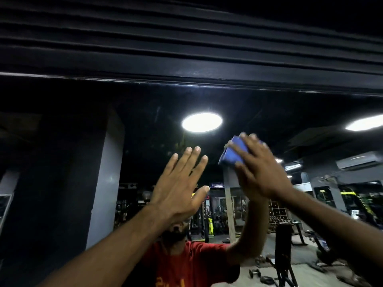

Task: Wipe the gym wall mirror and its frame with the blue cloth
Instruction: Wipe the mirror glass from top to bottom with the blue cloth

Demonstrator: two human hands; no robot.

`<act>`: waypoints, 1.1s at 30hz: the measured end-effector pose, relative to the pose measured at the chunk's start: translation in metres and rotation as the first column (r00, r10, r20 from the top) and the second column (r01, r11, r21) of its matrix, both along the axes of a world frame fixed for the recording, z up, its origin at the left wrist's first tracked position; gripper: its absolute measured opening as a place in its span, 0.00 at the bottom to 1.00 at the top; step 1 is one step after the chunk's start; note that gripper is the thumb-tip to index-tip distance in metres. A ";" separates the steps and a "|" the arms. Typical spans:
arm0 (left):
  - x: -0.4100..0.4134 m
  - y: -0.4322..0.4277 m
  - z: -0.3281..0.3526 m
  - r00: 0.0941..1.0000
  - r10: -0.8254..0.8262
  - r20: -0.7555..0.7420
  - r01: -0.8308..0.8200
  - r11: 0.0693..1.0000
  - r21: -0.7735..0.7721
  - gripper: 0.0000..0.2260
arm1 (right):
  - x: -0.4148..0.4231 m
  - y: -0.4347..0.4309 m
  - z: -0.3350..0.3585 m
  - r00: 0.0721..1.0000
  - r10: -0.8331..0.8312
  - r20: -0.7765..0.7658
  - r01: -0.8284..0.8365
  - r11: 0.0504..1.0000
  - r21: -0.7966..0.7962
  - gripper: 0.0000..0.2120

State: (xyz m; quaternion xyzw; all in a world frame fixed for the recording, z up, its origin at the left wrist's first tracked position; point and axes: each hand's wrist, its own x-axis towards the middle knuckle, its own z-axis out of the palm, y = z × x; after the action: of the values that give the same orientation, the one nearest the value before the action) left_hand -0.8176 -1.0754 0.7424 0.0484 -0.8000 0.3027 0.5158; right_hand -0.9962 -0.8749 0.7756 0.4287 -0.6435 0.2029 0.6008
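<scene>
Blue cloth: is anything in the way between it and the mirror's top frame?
Nothing visible. The right hand presses the blue cloth on the mirror, and only bare glass lies between it and the black frame above. The left hand sits lower, to the side.

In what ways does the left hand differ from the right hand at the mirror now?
The left hand is empty, its fingers straight; the right hand presses a folded blue cloth. The left hand sits lower, the right hand higher. Both are raised toward the wall mirror.
</scene>
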 end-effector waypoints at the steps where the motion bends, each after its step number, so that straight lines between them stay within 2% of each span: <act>1: -0.004 0.003 -0.001 1.000 0.003 -0.017 -0.003 1.000 0.005 0.35 | -0.007 0.006 0.016 0.998 0.004 0.065 0.000 0.998 -0.071 0.29; 4: -0.007 0.001 -0.003 0.999 0.022 -0.043 -0.022 1.000 0.006 0.35 | -0.010 0.004 0.022 0.992 0.044 0.118 -0.026 0.988 -0.153 0.29; 6: -0.008 0.000 -0.003 0.998 0.017 -0.068 -0.018 1.000 -0.011 0.34 | -0.003 -0.005 -0.008 0.995 0.068 0.073 -0.062 0.995 -0.080 0.29; 8: -0.007 0.000 -0.004 0.997 0.033 -0.076 -0.034 0.999 -0.017 0.34 | 0.002 -0.007 -0.052 0.998 0.033 -0.058 -0.030 0.998 0.054 0.28; 11: -0.011 0.010 -0.006 0.994 0.041 -0.097 -0.043 0.999 -0.016 0.33 | -0.011 0.008 -0.100 0.956 0.020 -0.294 0.052 0.971 0.234 0.27; 14: -0.027 0.037 0.001 0.994 0.007 -0.110 -0.008 1.000 -0.016 0.32 | -0.034 0.028 -0.082 0.922 0.043 -0.384 0.092 0.941 0.327 0.27; 16: -0.048 0.058 0.008 0.995 -0.024 -0.101 0.026 0.999 0.026 0.32 | -0.048 0.039 -0.044 0.961 0.011 -0.277 0.049 0.977 0.209 0.27; 18: -0.066 0.071 0.012 0.996 -0.012 -0.089 0.015 0.999 0.039 0.32 | -0.060 0.053 -0.002 0.998 0.012 -0.060 -0.012 1.000 -0.011 0.27; 20: -0.074 0.074 0.011 0.995 0.029 -0.097 -0.026 0.999 0.033 0.32 | -0.070 0.066 0.025 0.993 0.060 0.107 -0.040 0.983 -0.178 0.27; 22: -0.075 0.071 0.010 0.995 0.052 -0.086 -0.049 0.998 0.035 0.32 | -0.072 0.068 0.026 0.986 0.088 0.144 -0.057 0.976 -0.208 0.27; 25: -0.074 0.072 0.009 0.995 0.064 -0.083 -0.061 0.998 0.036 0.33 | -0.067 0.064 -0.018 0.996 0.079 0.049 -0.077 0.996 -0.053 0.26; 29: -0.081 0.087 0.003 0.994 0.043 -0.100 -0.037 0.998 0.057 0.32 | -0.082 0.076 -0.096 0.978 0.019 -0.210 0.021 0.983 0.185 0.28; 31: -0.089 0.099 0.002 0.997 0.038 -0.074 -0.038 0.999 -0.002 0.32 | -0.094 0.089 -0.109 0.949 0.040 -0.311 0.055 0.956 0.290 0.28; 33: -0.102 0.112 0.005 0.999 0.030 -0.043 -0.032 0.999 -0.041 0.32 | -0.105 0.100 -0.093 0.946 0.043 -0.322 0.061 0.950 0.307 0.27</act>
State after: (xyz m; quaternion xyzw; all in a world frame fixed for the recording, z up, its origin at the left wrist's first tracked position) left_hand -0.9200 -0.9638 0.7469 0.0562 -0.7816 0.3262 0.5287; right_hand -1.1011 -0.7753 0.6822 0.5429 -0.5620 0.0222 0.6237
